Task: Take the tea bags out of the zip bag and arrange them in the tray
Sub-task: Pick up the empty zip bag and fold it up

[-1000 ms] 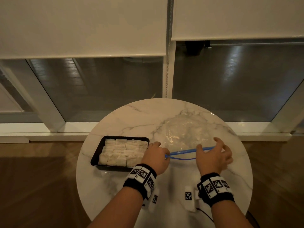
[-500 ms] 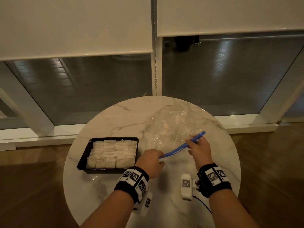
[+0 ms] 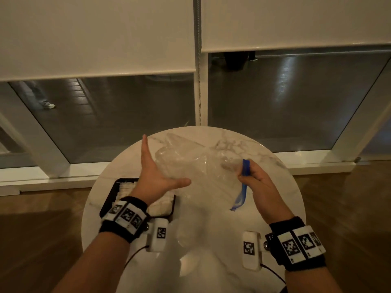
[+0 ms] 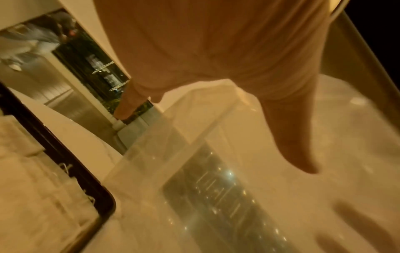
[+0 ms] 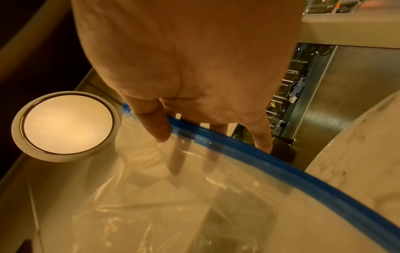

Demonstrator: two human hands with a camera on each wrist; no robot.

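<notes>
The clear zip bag (image 3: pixel 190 166) hangs crumpled above the round marble table (image 3: pixel 275 208). My right hand (image 3: pixel 251 178) pinches its blue zip strip (image 3: pixel 245 168), which stands nearly upright; the right wrist view shows thumb and fingers closed on the blue zip strip (image 5: pixel 238 150). My left hand (image 3: pixel 156 170) is flat, fingers straight and thumb spread, its palm against the bag's left side. No tea bag shows inside the bag. The black tray (image 3: pixel 110 197) lies under my left wrist with rows of white tea bags (image 3: pixel 127 189) in it. The left wrist view shows the tray rim (image 4: pixel 65 154).
The table stands close to a tall window with white blinds (image 3: pixel 95 34). Wooden floor (image 3: pixel 42 240) surrounds it. Thin cables trail from the wrist cameras (image 3: pixel 158 235) over the near table edge.
The bag lay on the table with both hands at its zip. My right hand has raised the zip end upright, and my left hand has let go and flattened against the bag's side.
</notes>
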